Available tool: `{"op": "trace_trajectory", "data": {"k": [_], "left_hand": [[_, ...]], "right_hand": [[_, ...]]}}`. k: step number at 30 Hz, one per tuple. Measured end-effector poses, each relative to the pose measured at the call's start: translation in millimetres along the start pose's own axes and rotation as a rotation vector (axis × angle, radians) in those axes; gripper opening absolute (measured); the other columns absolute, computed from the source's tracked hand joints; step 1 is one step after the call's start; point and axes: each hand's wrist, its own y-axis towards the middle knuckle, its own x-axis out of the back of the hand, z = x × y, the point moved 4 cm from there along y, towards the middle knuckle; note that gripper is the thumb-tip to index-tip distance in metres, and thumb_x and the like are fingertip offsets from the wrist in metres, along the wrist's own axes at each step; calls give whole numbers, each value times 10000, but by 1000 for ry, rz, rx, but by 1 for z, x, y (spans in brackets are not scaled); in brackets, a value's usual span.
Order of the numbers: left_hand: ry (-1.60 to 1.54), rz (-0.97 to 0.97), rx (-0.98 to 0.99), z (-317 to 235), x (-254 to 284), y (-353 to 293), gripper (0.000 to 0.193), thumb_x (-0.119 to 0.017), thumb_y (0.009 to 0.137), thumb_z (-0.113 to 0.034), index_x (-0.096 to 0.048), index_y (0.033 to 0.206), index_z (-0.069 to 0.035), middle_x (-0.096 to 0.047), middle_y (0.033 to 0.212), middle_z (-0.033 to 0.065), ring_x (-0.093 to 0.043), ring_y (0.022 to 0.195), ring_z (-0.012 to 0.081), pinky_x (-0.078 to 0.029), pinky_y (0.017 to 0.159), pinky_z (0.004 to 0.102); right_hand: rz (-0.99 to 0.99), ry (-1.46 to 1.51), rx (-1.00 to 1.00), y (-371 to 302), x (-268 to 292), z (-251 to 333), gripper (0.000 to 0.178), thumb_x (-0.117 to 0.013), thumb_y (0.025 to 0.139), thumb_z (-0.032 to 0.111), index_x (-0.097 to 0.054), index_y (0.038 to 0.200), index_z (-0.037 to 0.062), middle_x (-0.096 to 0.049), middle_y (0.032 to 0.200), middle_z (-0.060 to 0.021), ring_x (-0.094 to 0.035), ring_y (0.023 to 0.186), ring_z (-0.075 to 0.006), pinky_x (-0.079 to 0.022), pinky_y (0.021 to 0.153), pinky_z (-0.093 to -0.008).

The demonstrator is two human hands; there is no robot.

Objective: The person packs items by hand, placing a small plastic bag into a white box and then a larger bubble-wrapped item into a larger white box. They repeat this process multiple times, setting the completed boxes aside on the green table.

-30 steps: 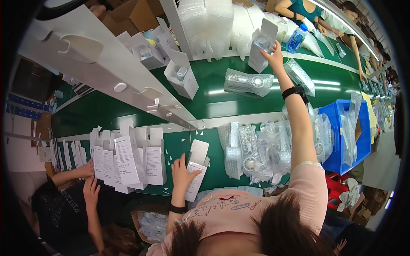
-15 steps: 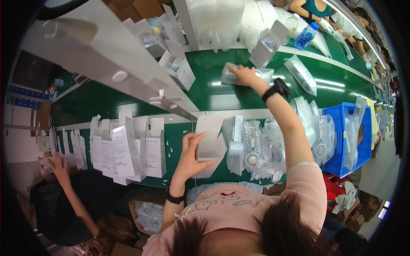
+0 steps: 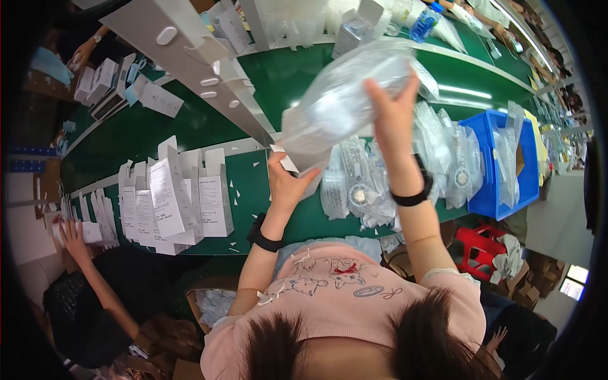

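Observation:
My left hand is closed around a white open carton at the near edge of the green bench. My right hand grips a clear bubble-wrap pouch, smeared by motion, and holds it tilted just over the carton's upper end. A pale object shows through the plastic, but its kind cannot be made out. The pouch partly covers the carton's opening. To the right of the carton lie several bubble-wrapped pieces, some with a round, dial-like part visible.
Left of my hands stands a row of white cartons with raised flaps. A metal post crosses above the bench. At right are a blue bin with wrap and a red stool. A co-worker's hand touches cartons far left.
My right hand has lifted a bubble-wrap pouch off the far part of the bench and brought it nearer, over the carton. My left hand has closed on the carton. The view has shifted.

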Motion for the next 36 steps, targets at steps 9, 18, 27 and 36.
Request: {"op": "trace_trajectory", "data": {"k": [9, 18, 27, 36], "left_hand": [[67, -249, -158, -14, 1, -4, 736, -808, 563, -100, -243, 1034, -78, -340, 1203, 250, -432, 1053, 355, -369, 859, 414], [-194, -256, -461, -30, 4, 2, 773, -804, 546, -43, -209, 1032, -132, -290, 1253, 267, -390, 1120, 342, -355, 903, 423], [46, -118, -140, 18, 28, -39, 769, -787, 574, -47, -207, 1073, -114, -214, 1319, 217, -310, 1195, 298, -340, 943, 369], [126, -109, -65, -10, 59, -34, 652, -752, 610, -68, -378, 1143, -67, -287, 1303, 142, -378, 1117, 226, -380, 857, 309]], "right_hand": [[213, -702, 547, -68, -35, -34, 582, -704, 677, 96, -387, 1164, 53, -458, 1107, -158, -499, 987, -299, -412, 827, -342], [682, -1073, 693, -63, -20, -6, 362, -664, 716, 129, -542, 1052, 75, -475, 1139, -154, -515, 976, -308, -455, 755, -338], [1067, -1594, -46, 28, 128, -147, 351, -679, 631, 119, -601, 966, 50, -621, 876, -137, -584, 852, -307, -469, 738, -357], [1339, -1558, -271, -7, 144, -189, 280, -658, 611, 134, -590, 866, 40, -611, 833, -133, -560, 826, -327, -449, 716, -379]]}}
